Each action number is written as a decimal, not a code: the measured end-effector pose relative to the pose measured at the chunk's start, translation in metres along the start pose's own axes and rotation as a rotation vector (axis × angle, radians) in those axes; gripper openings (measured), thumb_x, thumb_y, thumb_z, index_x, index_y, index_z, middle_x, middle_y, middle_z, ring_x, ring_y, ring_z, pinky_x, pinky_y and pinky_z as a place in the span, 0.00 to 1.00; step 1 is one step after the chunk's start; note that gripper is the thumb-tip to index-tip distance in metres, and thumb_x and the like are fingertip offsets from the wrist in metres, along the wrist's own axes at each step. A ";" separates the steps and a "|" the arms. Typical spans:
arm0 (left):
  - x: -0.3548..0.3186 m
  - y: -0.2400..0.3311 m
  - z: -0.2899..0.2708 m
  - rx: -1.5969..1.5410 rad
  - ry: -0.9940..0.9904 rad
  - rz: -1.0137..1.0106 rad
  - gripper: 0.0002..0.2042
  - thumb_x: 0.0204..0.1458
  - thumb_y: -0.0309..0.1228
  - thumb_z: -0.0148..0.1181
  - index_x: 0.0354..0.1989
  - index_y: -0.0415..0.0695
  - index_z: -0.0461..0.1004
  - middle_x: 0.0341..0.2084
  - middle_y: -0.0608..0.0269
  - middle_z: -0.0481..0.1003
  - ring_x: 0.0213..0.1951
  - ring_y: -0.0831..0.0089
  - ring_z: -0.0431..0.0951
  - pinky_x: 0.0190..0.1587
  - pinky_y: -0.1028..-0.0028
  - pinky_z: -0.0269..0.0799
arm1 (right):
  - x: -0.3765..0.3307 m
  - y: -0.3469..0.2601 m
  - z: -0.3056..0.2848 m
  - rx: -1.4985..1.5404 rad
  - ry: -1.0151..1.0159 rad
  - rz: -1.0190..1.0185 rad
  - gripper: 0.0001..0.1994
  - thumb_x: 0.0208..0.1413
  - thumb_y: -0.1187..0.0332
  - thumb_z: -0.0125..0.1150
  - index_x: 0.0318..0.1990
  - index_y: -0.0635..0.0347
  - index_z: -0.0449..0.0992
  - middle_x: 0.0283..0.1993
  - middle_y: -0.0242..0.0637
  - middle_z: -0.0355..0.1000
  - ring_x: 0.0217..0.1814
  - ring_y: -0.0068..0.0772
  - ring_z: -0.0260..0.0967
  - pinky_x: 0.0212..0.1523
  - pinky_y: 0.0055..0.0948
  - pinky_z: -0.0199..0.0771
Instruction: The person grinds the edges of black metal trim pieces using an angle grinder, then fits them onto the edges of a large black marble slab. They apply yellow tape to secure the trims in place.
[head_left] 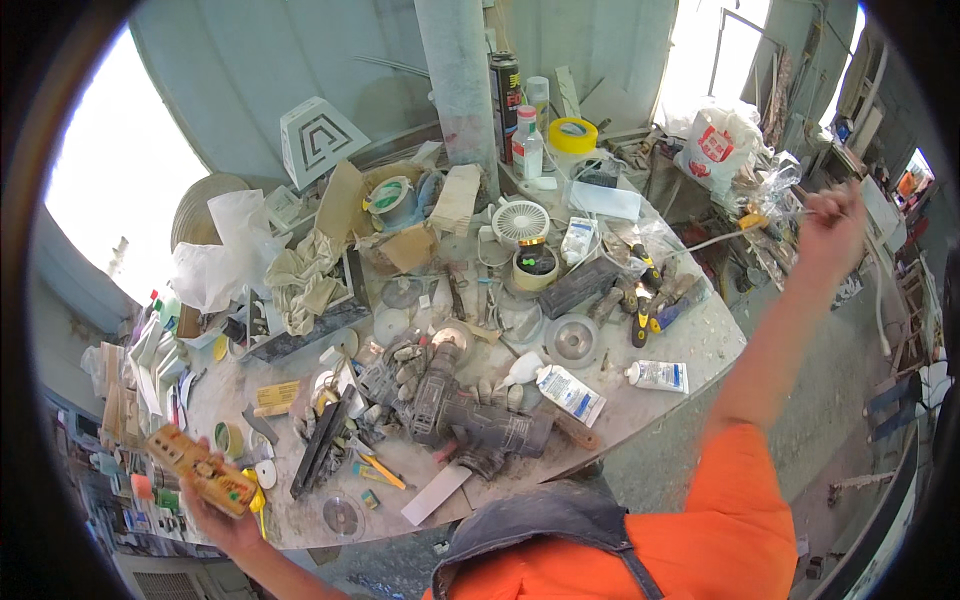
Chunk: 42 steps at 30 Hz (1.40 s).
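My left hand is closed around a worn yellow-orange block with dark slots at one end and red and green spots; it looks like a power strip. It is held up past the left edge of the cluttered workbench. At the far right my right arm is stretched out, and my right hand is raised with its fingers curled. A pale cable with a yellow connector runs toward that hand. Blur hides whether the fingers grip it. A dusty dark power tool lies on the bench between my arms.
Grey work gloves, a metal disc, white tubes, yellow-black hand tools and a small white fan crowd the bench. Bottles stand behind, near a post. A white plastic bag sits at the back right.
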<state>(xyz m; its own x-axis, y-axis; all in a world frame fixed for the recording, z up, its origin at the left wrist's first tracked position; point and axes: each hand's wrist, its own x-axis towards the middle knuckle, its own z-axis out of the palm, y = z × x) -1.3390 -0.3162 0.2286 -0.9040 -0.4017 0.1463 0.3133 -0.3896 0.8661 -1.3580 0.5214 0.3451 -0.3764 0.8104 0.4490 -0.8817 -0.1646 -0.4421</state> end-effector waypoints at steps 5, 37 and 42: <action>-0.007 -0.043 0.071 -0.141 -0.101 -0.155 0.35 0.69 0.46 0.53 0.79 0.41 0.52 0.69 0.44 0.67 0.56 0.61 0.77 0.55 0.57 0.81 | -0.014 -0.062 0.000 -0.092 0.259 -0.473 0.14 0.70 0.70 0.58 0.32 0.54 0.59 0.25 0.25 0.53 0.22 0.21 0.48 0.23 0.26 0.47; -0.060 -0.119 0.221 -0.859 -0.204 -0.603 0.31 0.66 0.48 0.61 0.69 0.38 0.65 0.64 0.38 0.68 0.64 0.43 0.69 0.72 0.43 0.62 | -0.344 0.101 0.111 -0.818 -1.225 -0.072 0.17 0.59 0.64 0.71 0.55 0.55 0.82 0.25 0.34 0.64 0.25 0.39 0.69 0.24 0.40 0.67; -0.062 -0.117 0.223 -0.826 -0.196 -0.598 0.31 0.66 0.47 0.62 0.68 0.38 0.65 0.64 0.38 0.68 0.63 0.44 0.70 0.72 0.44 0.62 | -0.347 0.106 0.116 -0.761 -1.239 -0.106 0.16 0.56 0.68 0.71 0.52 0.55 0.84 0.24 0.33 0.64 0.24 0.37 0.67 0.24 0.38 0.64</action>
<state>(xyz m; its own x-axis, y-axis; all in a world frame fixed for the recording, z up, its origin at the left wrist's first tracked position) -1.3847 -0.0608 0.2248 -0.9857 0.1573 -0.0602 -0.1672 -0.9571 0.2366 -1.3535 0.1574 0.2324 -0.6665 -0.2596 0.6989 -0.7079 0.5143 -0.4841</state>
